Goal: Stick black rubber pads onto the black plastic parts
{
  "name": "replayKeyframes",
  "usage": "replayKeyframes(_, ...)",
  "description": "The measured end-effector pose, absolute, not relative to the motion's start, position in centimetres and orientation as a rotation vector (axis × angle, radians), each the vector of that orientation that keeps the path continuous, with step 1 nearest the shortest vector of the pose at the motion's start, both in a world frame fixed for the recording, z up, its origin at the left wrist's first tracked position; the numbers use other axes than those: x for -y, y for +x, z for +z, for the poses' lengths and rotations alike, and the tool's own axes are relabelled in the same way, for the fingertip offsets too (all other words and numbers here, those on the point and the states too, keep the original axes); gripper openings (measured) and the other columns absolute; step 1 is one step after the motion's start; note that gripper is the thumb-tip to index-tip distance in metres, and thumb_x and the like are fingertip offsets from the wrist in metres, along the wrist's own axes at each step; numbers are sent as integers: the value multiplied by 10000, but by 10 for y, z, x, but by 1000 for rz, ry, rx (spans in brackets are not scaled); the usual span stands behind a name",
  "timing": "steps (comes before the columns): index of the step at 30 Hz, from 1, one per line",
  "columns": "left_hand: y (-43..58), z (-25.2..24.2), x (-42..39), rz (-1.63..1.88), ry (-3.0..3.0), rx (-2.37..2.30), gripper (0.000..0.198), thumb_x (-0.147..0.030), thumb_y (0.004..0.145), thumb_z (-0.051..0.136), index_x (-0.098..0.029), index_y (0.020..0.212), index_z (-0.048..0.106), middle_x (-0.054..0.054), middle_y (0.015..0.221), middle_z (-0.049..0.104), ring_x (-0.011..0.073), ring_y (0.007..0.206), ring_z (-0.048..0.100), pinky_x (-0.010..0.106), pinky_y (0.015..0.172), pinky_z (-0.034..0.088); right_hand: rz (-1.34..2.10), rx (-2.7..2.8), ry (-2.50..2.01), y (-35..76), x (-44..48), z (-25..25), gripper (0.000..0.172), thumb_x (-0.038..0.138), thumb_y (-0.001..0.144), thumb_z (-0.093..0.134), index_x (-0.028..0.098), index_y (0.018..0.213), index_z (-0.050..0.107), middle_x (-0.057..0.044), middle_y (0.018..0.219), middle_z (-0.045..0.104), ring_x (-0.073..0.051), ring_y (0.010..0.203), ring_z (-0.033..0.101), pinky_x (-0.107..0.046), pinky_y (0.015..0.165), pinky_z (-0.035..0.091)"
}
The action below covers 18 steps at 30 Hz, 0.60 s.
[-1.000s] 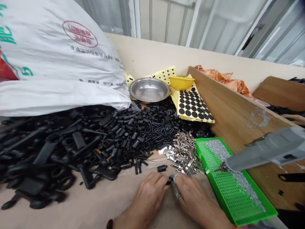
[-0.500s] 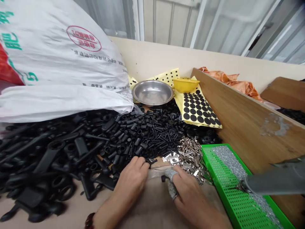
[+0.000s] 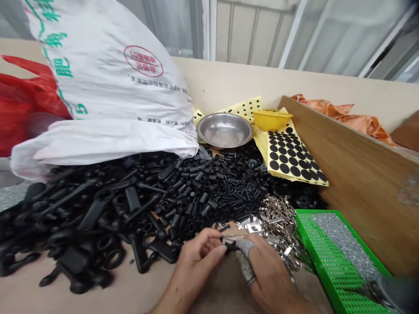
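Observation:
My left hand (image 3: 201,255) is held palm-inward with curled fingers, its thumb tip close to a small black plastic part (image 3: 231,245). Whatever sits between those fingers is too small to make out. My right hand (image 3: 270,266), with grey wrapping (image 3: 245,255) round its fingers, is closed on the small black part. A strip of clear plastic (image 3: 234,238) shows between the hands. Just beyond them lie black screws (image 3: 240,192) and short black tubes (image 3: 196,187). Small silvery metal clips (image 3: 278,222) are heaped by my right hand.
Black crank-like handles (image 3: 98,213) spread across the left. A green basket (image 3: 327,279) holds tiny metal pieces, with a blurred power-tool-like shape (image 3: 389,288) above it. Behind are a steel bowl (image 3: 225,131), yellow bowl (image 3: 271,120), sticker sheets (image 3: 291,157), white sack (image 3: 131,96) and wooden board (image 3: 356,179).
My left hand has drawn back from the edge of the pile and turned, its thumb now beside the black part. The whole view has shifted left.

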<state>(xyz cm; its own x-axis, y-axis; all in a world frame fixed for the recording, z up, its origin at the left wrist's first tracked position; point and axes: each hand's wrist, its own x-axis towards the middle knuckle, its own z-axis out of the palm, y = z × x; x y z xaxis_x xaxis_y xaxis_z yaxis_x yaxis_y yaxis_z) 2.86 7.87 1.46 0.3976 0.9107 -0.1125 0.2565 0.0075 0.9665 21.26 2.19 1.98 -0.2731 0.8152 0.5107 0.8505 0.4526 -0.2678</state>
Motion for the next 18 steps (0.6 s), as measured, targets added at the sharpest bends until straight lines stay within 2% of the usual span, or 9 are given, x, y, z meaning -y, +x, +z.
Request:
replayKeyframes(2,10,18,-83,702,1973,-1231,189,-334,837,524,-200,940,609,54,872,643,212,815,557,321,725,422,-112,2095,-1437,219,-19,14,459,28,717,368,161,1126,527,-129,1106,637,-242,1047,586,-393,855,525)
replayKeyframes(4,-5,19,-87,589,2399,-1360,171,-240,854,486,-209,949,626,65,932,648,244,885,540,357,756,404,-149,2074,-1480,223,-17,7,471,31,701,374,170,1124,528,-125,1091,647,-251,1034,596,-416,855,528)
replayKeyframes(7,-15,16,-90,320,2754,-1493,234,-95,822,459,-206,919,641,61,887,644,253,844,527,366,705,383,-67,2101,-1531,221,-15,3,560,23,630,377,183,1147,519,-113,1151,630,-246,1097,569,-434,908,503)
replayKeyframes(11,-17,13,-94,395,2853,-1399,179,-142,852,450,-188,856,623,60,843,628,239,822,524,355,701,388,98,2173,-1523,212,-16,11,643,33,535,384,142,1151,529,-139,1242,579,-268,1204,493,-475,973,449)
replayKeyframes(14,-18,12,-96,501,2877,-1341,227,-145,849,451,-168,1021,598,61,867,623,229,828,529,339,704,405,151,2204,-1509,208,-15,19,554,25,581,383,105,1097,569,-167,1242,572,-279,1221,476,-474,997,431)
replayKeyframes(18,-11,14,-89,279,3021,-1386,374,-29,801,416,-215,1056,617,48,841,614,267,828,538,385,691,383,239,2226,-1585,204,-10,20,409,33,650,386,87,975,628,-188,1192,598,-305,1184,506,-490,1021,408)
